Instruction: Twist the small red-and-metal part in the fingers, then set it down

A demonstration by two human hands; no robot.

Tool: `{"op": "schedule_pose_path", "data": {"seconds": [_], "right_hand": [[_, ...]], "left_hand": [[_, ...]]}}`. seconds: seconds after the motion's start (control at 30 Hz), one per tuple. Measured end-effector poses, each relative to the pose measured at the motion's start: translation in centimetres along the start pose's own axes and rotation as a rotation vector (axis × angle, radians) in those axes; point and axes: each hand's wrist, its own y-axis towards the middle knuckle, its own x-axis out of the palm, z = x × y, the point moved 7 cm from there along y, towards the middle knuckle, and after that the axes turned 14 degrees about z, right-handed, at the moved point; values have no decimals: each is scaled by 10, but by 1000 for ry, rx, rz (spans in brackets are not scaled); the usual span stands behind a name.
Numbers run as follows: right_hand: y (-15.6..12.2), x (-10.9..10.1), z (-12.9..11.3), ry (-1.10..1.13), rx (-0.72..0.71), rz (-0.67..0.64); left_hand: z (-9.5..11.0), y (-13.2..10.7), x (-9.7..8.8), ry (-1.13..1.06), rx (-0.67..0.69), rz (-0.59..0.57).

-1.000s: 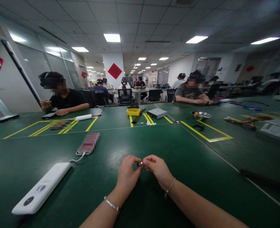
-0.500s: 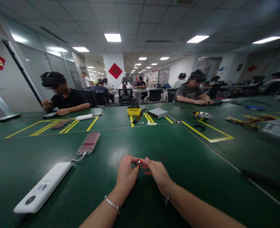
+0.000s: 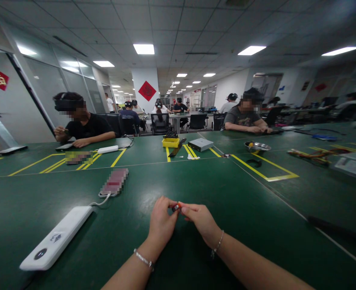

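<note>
Above the green table [image 3: 129, 237], my left hand [image 3: 162, 219] pinches a small dark-and-silver piece with an orange end [image 3: 175, 207] between thumb and fingers. Its exact kind is too small to make out. My right hand [image 3: 200, 220] meets it from the right, thumb and index finger closed on the orange end. The two hands almost touch at the fingertips. Fingers hide most of the piece.
To the left lie a white power bank [image 3: 58, 237] and a cabled phone [image 3: 114, 183]. Further back are a yellow tray [image 3: 170, 142], a grey metal box [image 3: 200, 144] and a metal bowl [image 3: 258, 147]. Two people [image 3: 84, 125] sit across the table.
My right thumb and fingers have closed more tightly together at the orange end. My left hand keeps nearly the same place.
</note>
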Motion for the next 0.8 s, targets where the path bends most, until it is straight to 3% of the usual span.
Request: {"op": "schedule_pose_path", "data": {"seconds": [0.17, 0.3, 0.4, 0.5, 0.63, 0.73, 0.8], "right_hand": [[1, 1, 1, -9, -38, 22], [7, -1, -8, -13, -110, 57], [25, -23, -19, -127, -183, 134], [49, -84, -33, -414, -244, 359], [69, -197, -47, -918, -254, 678], [72, -268, -40, -1084, -87, 787], [71, -295, -31, -1100, 28, 789]], "left_hand": [[1, 1, 1, -2, 7, -8], [5, -2, 7, -13, 32, -86], [3, -5, 11, -26, 28, -132], [-8, -5, 13, -11, -33, -150], [-21, -4, 13, 16, -125, -165], [-21, -3, 13, 26, -135, -181], [-18, -3, 13, 33, -132, -198]]}}
